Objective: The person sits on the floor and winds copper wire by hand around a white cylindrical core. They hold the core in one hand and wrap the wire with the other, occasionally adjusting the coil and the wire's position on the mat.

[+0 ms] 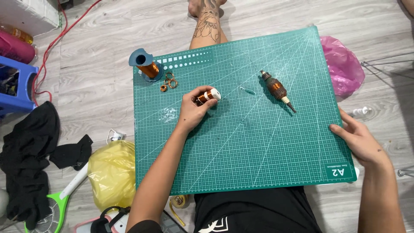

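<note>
A green cutting mat point(258, 146) lies across my lap. My left hand point(193, 110) rests on it and grips a small copper-wound spool with a white end point(208, 95). My right hand point(358, 140) holds the mat's right edge, fingers curled over it. A brown motor armature with a shaft point(277, 89) lies on the mat to the upper right, apart from both hands. At the mat's top left corner a blue spool of copper wire point(145, 65) lies next to a few small copper wire loops point(169, 82).
A pink plastic bag point(343, 67) sits right of the mat, a yellow bag point(112, 172) at its lower left. Black cloth point(30, 155), a green racket point(58, 207) and a blue stool point(17, 86) lie left. A tattooed leg point(207, 26) extends beyond the mat.
</note>
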